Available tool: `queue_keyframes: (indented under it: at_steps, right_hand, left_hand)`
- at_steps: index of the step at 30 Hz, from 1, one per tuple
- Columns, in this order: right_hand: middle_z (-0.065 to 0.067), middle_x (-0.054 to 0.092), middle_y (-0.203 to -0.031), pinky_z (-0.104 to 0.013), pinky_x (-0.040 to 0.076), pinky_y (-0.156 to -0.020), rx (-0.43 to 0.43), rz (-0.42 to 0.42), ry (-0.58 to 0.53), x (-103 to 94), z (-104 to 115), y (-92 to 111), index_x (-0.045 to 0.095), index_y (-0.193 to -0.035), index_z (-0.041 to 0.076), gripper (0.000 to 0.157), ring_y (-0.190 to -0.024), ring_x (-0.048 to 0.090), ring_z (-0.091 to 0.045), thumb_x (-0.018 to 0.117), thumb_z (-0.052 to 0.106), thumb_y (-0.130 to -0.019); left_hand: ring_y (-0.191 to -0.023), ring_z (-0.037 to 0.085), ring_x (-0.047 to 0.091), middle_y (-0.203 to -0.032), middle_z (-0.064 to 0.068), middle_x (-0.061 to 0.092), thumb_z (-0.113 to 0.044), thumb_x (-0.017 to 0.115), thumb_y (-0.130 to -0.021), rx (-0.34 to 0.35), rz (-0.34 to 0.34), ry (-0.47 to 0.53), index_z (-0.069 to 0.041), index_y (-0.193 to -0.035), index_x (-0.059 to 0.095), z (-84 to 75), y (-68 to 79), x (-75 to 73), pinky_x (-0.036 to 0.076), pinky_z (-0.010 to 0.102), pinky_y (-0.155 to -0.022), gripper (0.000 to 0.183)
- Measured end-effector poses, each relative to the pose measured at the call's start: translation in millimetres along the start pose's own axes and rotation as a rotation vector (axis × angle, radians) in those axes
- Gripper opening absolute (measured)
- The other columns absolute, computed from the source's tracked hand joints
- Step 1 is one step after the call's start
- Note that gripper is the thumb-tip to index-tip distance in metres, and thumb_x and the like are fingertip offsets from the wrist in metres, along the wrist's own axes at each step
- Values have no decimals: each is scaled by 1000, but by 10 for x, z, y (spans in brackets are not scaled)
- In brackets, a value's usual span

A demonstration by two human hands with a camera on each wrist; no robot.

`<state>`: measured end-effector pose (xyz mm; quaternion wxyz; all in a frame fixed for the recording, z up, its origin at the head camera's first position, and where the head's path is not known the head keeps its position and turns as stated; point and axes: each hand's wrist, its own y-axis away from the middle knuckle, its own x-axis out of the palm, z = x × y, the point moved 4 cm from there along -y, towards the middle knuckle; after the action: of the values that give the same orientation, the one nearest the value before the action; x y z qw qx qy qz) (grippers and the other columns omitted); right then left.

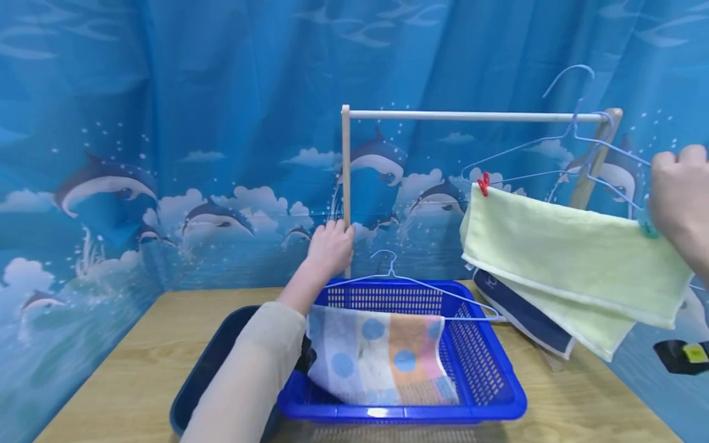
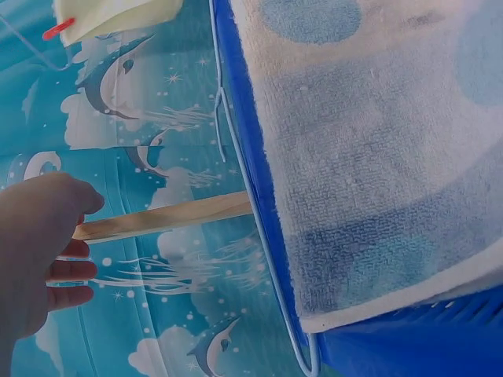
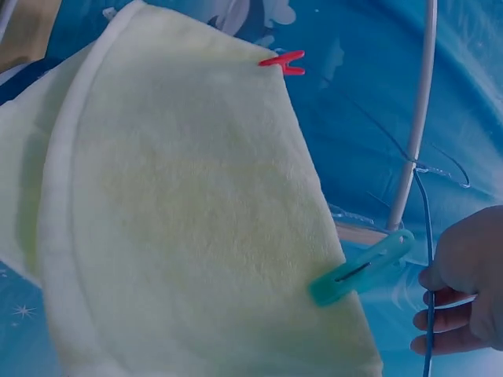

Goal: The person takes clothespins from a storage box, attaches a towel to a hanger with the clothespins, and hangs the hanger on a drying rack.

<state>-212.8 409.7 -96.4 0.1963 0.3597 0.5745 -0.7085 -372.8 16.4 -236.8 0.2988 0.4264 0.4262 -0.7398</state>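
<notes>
My left hand [image 1: 331,247] grips the left wooden post [image 1: 346,166] of a small rack; in the left wrist view its fingers curl round the wood. At the far right my right hand [image 1: 681,200] holds the arm of a blue wire hanger [image 3: 429,236], its hook standing above the rack's bar. A pale green towel [image 1: 570,252] hangs folded from this hanger, fixed by a red clothespin [image 1: 484,184] and a teal clothespin [image 3: 361,269]. Behind it hangs a navy cloth [image 1: 515,314] with a white border, partly hidden.
Below my left hand stands a blue plastic basket [image 1: 493,369], with a spotted towel [image 1: 382,357] and another wire hanger [image 1: 432,286] lying over it. A dark bin [image 1: 207,369] is to its left, behind my forearm. The white rack bar [image 1: 460,115] crosses before a dolphin curtain [image 1: 249,123].
</notes>
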Motion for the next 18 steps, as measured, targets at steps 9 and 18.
queue_keyframes:
  at_steps: [9, 18]
  right_hand:
    - [-38, 35, -90, -46, 44, -48, -90, 203, 284, 173, 146, 64, 37, -106, -23, 25, -59, 49, -41, 44, -7, -89]
    - [-36, 37, -83, -46, 44, -43, -135, 248, 200, 329, 288, 189, 40, -93, -21, 14, -56, 48, -39, 37, -7, -90]
  left_hand:
    - [-109, 26, 51, -119, 12, 55, -30, 49, -95, 8, -25, 7, -8, -137, 46, -32, 19, 23, 44, 38, -90, 48]
    - [-100, 25, 54, -110, 12, 59, -29, 50, -94, 25, -101, -43, -6, -132, 52, -28, 24, 27, 45, 36, -83, 44]
